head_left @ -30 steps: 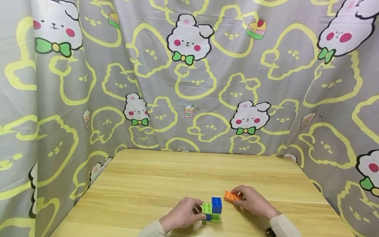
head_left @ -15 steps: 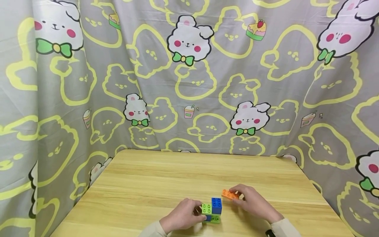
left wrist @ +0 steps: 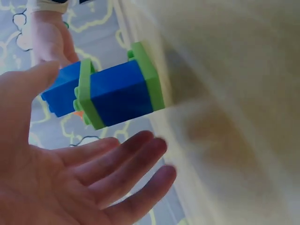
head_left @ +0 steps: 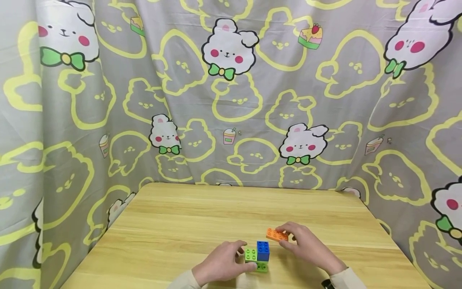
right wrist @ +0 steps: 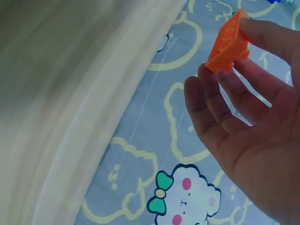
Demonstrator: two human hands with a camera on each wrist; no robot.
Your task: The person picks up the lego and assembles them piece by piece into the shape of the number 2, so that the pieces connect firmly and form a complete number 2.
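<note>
Your right hand (head_left: 308, 245) pinches the orange brick (head_left: 276, 235) between thumb and fingers, just behind and right of the stack. Your left hand (head_left: 224, 261) grips nothing: its fingers lie apart from the stack, with the thumb across its front; whether the thumb touches, you cannot tell. The stack stands on the tabletop (head_left: 202, 208) as lower green plate (head_left: 262, 266), lower blue block (left wrist: 123, 93), upper green plate (head_left: 250, 254), with the upper blue block (head_left: 263, 253) on that plate's right half. Beyond both hands, you have wood surface reaching the far edge, where the patterned curtain (head_left: 245, 102) hangs.
</note>
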